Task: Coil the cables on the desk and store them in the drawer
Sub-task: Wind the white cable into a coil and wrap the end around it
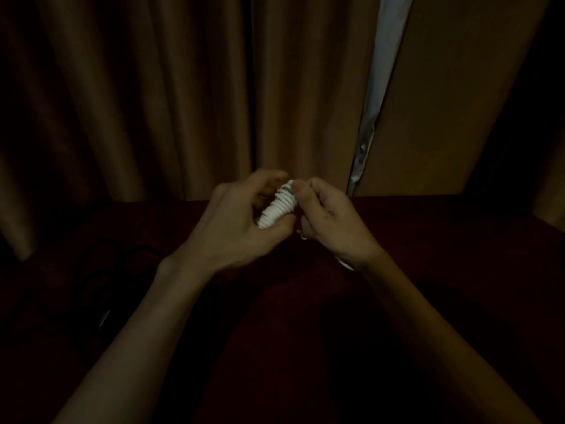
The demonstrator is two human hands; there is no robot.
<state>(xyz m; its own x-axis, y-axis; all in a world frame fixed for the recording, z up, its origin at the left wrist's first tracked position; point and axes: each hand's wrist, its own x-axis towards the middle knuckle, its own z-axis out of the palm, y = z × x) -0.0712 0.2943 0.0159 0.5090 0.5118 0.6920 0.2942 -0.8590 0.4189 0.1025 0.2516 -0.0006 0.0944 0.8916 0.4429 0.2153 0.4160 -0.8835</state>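
Black cable lies loose on desk, 9 o'clock side. Left hand curls round lower end of white cable coil, held above the desk, long axis 7 to 1 o'clock. Right hand pinches upper end from 3 o'clock. The 2 hands are equally near.

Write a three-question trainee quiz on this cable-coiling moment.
1. True or false: the white coiled cable lies untouched on the dark red desk.
2. The coil is gripped by: A) the left hand only, B) the right hand only, C) both.
3. Fill in: the loose black cable lies on the desk's ___ side.
Key: 1 false, it is held above the desk; 2 C; 3 left.
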